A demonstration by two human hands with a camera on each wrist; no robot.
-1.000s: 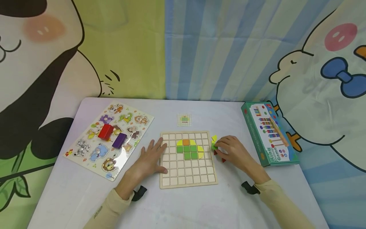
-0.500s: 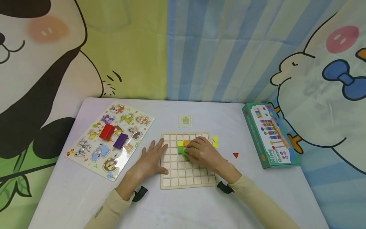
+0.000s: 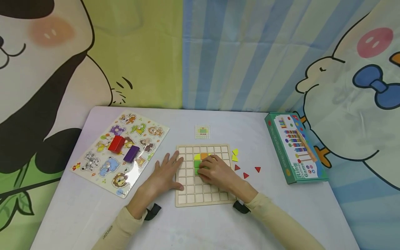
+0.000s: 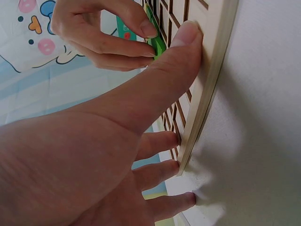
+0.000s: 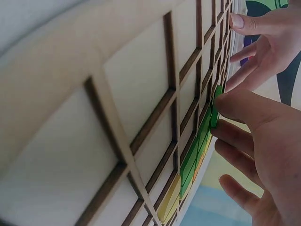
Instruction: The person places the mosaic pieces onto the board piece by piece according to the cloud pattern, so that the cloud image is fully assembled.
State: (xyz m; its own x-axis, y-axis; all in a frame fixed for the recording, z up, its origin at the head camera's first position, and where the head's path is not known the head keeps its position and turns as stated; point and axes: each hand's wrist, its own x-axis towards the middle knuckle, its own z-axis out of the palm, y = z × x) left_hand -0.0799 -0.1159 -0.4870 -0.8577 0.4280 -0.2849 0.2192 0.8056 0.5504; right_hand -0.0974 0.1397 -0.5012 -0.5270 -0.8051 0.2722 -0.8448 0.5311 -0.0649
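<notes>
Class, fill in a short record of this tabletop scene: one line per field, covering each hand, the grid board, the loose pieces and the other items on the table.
Left hand: flat, fingers spread, pressing the grid board's left edge.
Right hand: over the board, pinching a green tile.
Grid board: wooden, with green, yellow and orange tiles in its upper middle.
Loose pieces: three red triangles, two yellow pieces, right of the board.
Pattern card: beyond the board.
Animal puzzle: left, carrying a red block and a purple block.
Game box: right.

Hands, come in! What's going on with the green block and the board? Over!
Left hand flat, steadying grid board. Right hand pinching green tile into a cell. Nothing blocking.
</notes>
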